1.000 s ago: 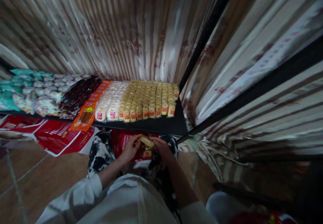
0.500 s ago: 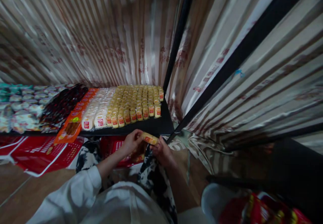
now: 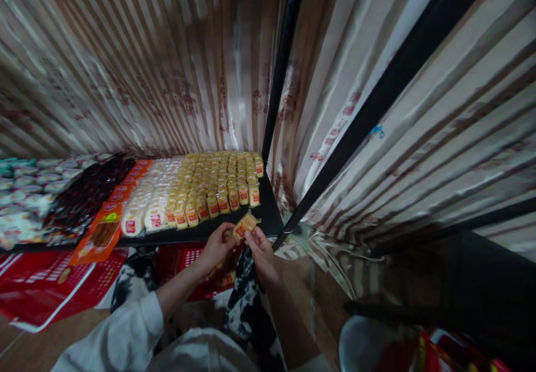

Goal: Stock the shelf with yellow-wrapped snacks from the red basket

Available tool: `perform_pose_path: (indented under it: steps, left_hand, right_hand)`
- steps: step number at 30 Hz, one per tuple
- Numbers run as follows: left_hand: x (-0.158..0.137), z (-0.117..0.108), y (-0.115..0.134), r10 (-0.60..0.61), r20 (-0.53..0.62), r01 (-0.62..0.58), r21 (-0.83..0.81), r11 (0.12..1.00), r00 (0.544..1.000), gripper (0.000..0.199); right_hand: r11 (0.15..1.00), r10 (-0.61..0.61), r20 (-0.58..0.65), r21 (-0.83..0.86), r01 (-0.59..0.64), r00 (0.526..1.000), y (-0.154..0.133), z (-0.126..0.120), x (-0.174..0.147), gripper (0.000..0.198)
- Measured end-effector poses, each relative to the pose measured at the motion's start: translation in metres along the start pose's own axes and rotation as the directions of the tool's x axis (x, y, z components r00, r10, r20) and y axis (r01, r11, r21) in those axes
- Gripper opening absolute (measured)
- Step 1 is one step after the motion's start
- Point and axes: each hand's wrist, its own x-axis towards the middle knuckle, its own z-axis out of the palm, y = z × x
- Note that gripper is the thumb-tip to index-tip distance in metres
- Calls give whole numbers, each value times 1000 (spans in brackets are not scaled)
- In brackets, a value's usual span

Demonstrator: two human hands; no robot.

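Observation:
Between my two hands is a small wrapped snack cake [image 3: 244, 226], yellowish with a red-orange label, tilted just off the shelf's front edge. My left hand [image 3: 218, 249] pinches its lower left end, and my right hand [image 3: 260, 247] grips its right side. Behind it, rows of similar yellow packs [image 3: 213, 187] stand tightly lined up on the black shelf [image 3: 268, 215]. White wrapped packs [image 3: 144, 204] lie in rows to their left. Beside those, an orange snack bag [image 3: 103, 229] hangs partly over the front edge.
Dark shiny packets [image 3: 87, 193] and white-and-teal packets [image 3: 29, 193] fill the shelf's left part. Red shopping baskets [image 3: 54, 288] sit below. Black posts [image 3: 330, 187] stand before the pleated curtain [image 3: 201, 70]. At lower right are red packages [image 3: 444, 355] near a pale rounded object [image 3: 364, 341].
The snack cake has turned from a flat slant to pointing up and right, its label facing me more. My view has shifted slightly, so the shelf sits lower and further left.

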Motion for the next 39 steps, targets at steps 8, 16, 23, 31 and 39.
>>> perform_pose_path:
  steps: [8, 16, 23, 31, 39]
  left_hand:
    - [42, -1, 41, 326, 51, -318, 402, 859, 944, 40]
    - [91, 24, 83, 346, 173, -384, 297, 874, 922, 20]
    - [143, 43, 117, 248, 51, -253, 179, 951, 967, 22]
    - [210, 55, 133, 431, -7, -385, 435, 814, 902, 15]
    - [239, 76, 110, 497, 60, -445, 547, 709, 866, 16]
  right_hand:
    - [960, -223, -26, -177, 215, 974, -22, -12, 35, 39]
    - [845, -321, -25, -460, 275, 947, -44, -25, 80, 36]
    - [788, -493, -242, -532, 310, 836, -61, -23, 105, 43]
    - [789, -508, -298, -537, 298, 808, -53, -25, 121, 43]
    - [871, -361, -348, -457, 180, 865, -41, -33, 150, 45]
